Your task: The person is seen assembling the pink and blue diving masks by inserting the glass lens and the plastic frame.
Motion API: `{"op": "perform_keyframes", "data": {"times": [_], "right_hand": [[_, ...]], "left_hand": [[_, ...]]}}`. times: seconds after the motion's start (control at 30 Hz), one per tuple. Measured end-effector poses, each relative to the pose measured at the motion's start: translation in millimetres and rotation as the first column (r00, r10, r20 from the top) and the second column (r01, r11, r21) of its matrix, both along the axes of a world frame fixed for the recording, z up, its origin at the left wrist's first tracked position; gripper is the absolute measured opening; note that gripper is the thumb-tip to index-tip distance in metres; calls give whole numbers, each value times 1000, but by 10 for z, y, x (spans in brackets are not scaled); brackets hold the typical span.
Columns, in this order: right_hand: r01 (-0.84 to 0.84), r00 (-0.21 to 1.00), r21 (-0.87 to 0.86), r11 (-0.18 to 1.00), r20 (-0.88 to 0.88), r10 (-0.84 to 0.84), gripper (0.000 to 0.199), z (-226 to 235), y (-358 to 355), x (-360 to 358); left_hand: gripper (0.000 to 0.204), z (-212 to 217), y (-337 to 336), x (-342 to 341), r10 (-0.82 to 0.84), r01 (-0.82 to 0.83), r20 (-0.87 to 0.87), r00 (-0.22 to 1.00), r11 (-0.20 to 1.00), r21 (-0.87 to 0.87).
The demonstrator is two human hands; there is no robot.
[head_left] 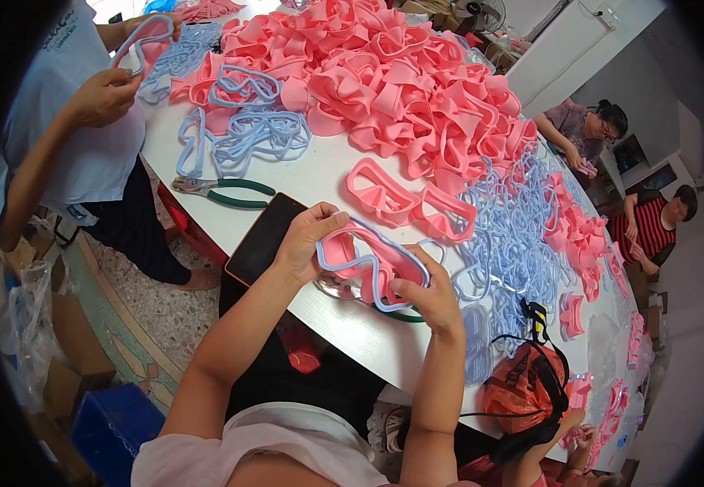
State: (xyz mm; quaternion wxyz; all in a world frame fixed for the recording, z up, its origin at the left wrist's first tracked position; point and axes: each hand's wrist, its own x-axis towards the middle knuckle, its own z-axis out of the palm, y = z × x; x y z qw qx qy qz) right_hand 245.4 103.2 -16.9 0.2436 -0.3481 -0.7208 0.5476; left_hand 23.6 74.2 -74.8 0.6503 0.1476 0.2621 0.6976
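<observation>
Both my hands grip a diving-mask piece [342,245], a soft pink skirt with a light blue rim around its edge. My left hand [307,241] pinches its left end, with the thumb on top. At the right end, my right hand [433,296] presses its thumb on the blue rim. Below it on the table lies a metal tool with a green handle [404,317], mostly hidden by the piece and my hand. Just beyond my hands rest two loose pink skirts [380,195]. A black tablet-like slab [266,237] lies beside my left wrist.
A big heap of pink skirts [400,89] covers the far table [327,174]. Light blue rims lie in a tangled pile [510,227] at right and a smaller one [262,134] at left. Green-handled pliers [226,193], an orange bag [526,385] and co-workers [76,105] are around.
</observation>
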Motion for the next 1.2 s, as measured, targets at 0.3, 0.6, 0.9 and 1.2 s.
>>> {"op": "perform_keyframes", "data": {"times": [0.3, 0.6, 0.9, 1.2], "right_hand": [[126, 867, -496, 859, -366, -338, 24, -58, -109, -58], [503, 761, -47, 863, -449, -468, 24, -55, -144, -170], [512, 794, 128, 850, -448, -411, 23, -55, -129, -202], [362, 830, -55, 930, -435, -349, 32, -68, -178, -85]], "left_hand": [[18, -104, 9, 53, 34, -35, -51, 998, 999, -3], [25, 197, -171, 153, 7, -8, -59, 998, 1000, -24], [36, 119, -255, 122, 84, -22, -483, 872, 991, 132], [34, -28, -417, 102, -164, 150, 96, 982, 980, 134]]}}
